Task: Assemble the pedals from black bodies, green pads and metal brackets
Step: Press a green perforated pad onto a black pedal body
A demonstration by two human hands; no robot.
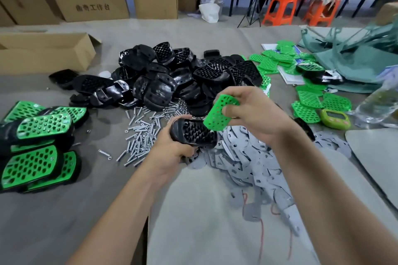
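Fingers of the left hand curl round a black body, spiked face up, held low over the metal brackets. The right hand pinches a green pad between thumb and fingers, tilted, lower edge at the body's right end, contact unclear. Heap of black bodies beyond, screws just left of the hands, finished pedals stacked far left, loose green pads far right.
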